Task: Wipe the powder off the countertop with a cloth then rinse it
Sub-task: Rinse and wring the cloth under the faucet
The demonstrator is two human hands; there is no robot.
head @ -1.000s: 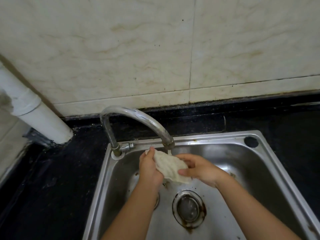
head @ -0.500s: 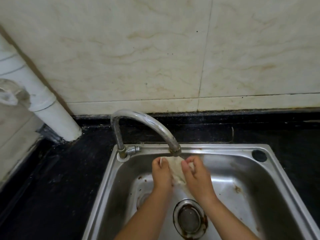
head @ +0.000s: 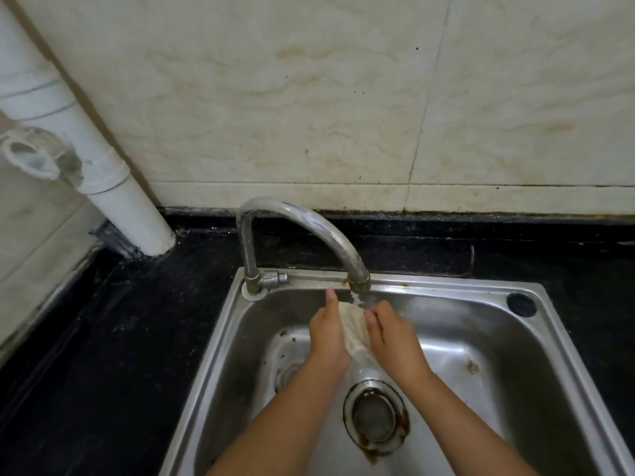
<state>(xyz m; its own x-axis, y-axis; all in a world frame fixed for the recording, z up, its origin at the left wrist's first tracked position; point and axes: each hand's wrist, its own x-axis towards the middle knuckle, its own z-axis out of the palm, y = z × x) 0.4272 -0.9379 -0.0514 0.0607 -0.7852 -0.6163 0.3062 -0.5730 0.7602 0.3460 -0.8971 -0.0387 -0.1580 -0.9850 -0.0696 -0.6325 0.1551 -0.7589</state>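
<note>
While water runs from the curved steel tap [head: 302, 231], the crumpled off-white cloth [head: 354, 329] is gripped btwn left hand [head: 326, 333] & right hand [head: 391, 333], just under the spout, long axis pointing down twd the drain [head: 376, 417]; both hands equally near.

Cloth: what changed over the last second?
The cloth, spread open between the hands a second ago, is now bunched into a narrow wad. The left hand and right hand have closed in palm to palm, pressing it under the faucet. Both still hold it over the sink; water keeps running.
</note>
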